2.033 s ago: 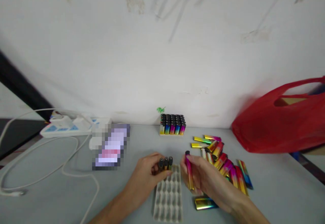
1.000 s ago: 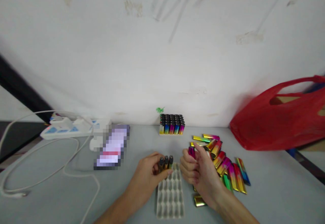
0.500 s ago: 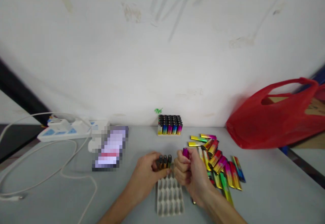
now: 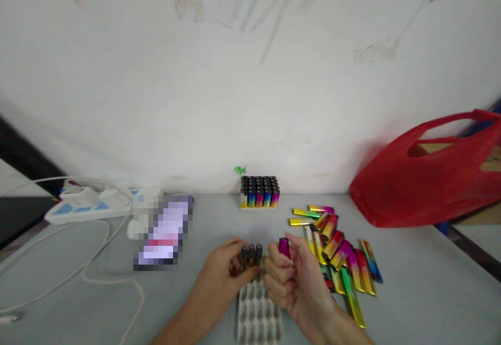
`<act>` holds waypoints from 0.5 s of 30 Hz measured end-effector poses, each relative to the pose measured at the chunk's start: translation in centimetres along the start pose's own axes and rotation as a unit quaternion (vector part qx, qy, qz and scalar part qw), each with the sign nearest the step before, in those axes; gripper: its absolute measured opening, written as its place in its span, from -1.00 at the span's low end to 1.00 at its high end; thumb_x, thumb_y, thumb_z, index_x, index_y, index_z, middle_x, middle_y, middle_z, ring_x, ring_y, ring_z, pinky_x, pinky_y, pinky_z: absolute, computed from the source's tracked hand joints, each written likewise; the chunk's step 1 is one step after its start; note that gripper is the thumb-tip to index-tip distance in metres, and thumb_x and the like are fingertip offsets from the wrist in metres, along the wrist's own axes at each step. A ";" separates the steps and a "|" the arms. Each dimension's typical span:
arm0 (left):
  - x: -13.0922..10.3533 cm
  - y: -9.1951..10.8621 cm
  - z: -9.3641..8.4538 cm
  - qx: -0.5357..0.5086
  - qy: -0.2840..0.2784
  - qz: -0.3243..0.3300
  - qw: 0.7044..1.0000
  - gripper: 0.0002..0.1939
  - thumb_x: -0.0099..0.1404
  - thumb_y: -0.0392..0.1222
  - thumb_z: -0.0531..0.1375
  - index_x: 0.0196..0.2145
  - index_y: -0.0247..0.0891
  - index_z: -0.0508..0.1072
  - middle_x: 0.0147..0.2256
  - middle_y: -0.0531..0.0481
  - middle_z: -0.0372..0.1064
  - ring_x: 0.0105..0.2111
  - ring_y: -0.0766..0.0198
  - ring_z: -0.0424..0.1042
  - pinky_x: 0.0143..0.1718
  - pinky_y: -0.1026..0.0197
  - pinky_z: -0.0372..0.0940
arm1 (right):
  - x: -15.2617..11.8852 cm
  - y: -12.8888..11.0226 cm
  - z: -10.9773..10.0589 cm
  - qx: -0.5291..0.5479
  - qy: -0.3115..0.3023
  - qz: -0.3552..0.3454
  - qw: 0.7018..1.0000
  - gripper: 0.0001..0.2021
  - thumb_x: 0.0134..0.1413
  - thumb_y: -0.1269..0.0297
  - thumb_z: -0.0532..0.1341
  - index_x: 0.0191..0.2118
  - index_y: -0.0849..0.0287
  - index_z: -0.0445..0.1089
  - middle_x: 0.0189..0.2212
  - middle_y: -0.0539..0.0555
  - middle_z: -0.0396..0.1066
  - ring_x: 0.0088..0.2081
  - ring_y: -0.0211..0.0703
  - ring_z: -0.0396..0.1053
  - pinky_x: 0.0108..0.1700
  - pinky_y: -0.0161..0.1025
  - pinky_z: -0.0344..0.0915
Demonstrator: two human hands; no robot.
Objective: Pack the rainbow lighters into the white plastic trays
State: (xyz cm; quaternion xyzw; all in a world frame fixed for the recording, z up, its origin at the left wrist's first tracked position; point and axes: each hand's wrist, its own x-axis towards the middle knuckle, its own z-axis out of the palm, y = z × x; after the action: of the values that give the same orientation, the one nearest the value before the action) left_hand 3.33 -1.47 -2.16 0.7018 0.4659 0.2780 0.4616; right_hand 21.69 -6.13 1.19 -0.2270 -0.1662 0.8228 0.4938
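My left hand (image 4: 225,268) is closed around three black-topped lighters (image 4: 251,252), which stand side by side at the far end of a pale moulded tray (image 4: 259,311). Rows of hollows show in the tray's near part. My fingers hide the lighters' lower ends, so whether they sit in hollows I cannot tell. Just right of them, my right hand (image 4: 293,274) makes a fist around a purple lighter (image 4: 284,247). Its purple end points up and the rest is covered by the fingers. A pile of shiny multicoloured lighters (image 4: 342,255) lies beside this hand.
Against the wall stands a full block of upright lighters (image 4: 260,193). On the left are a blurred-out phone (image 4: 166,233), a white power strip (image 4: 86,204) and a loose white cable (image 4: 113,281). A red plastic bag (image 4: 422,178) occupies the right back.
The view has shifted slightly, and the tray appears lower in it. Both hands keep their grips, and the purple lighter's end shows a little more upright above the right fist.
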 end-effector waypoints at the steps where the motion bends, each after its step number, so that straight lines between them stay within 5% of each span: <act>1: 0.0 0.0 0.0 0.001 -0.003 0.000 1.000 -0.78 0.29 -0.01 0.38 -0.32 -0.23 0.59 -0.31 0.01 0.44 -0.39 0.17 0.43 -0.39 0.23 0.24 | 0.0 0.0 -0.1 0.001 0.000 -0.002 1.000 -0.31 0.01 -0.22 0.49 -0.55 0.05 -0.01 -0.68 -0.28 -0.17 -0.66 -0.47 -0.34 -0.64 -0.38 -0.33; 9: -0.2 0.4 -0.2 0.019 -0.010 -0.001 1.000 -0.79 0.30 -0.03 0.38 -0.28 -0.23 0.59 -0.31 0.03 0.42 -0.39 0.18 0.43 -0.39 0.23 0.21 | -0.1 0.2 -0.3 -0.015 0.025 -0.010 1.000 -0.39 0.04 -0.09 0.47 -0.53 0.05 0.02 -0.67 -0.29 -0.20 -0.66 -0.46 -0.36 -0.65 -0.39 -0.32; 15: -0.3 0.7 -0.3 0.007 -0.015 0.002 1.000 -0.85 0.30 -0.11 0.35 -0.25 -0.24 0.62 -0.27 0.01 0.44 -0.37 0.17 0.44 -0.36 0.23 0.23 | 0.4 1.0 -0.4 -0.085 0.083 -0.042 0.992 -0.38 0.05 -0.38 0.45 -0.38 0.07 0.25 -0.64 -0.27 -0.09 -0.62 -0.40 -0.34 -0.60 -0.37 -0.32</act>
State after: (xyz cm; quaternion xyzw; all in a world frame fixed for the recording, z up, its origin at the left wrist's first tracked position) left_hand 3.27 -1.69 -1.44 0.7103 0.4596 0.2652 0.4625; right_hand 21.05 -6.19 0.26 -0.3281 -0.2031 0.7628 0.5189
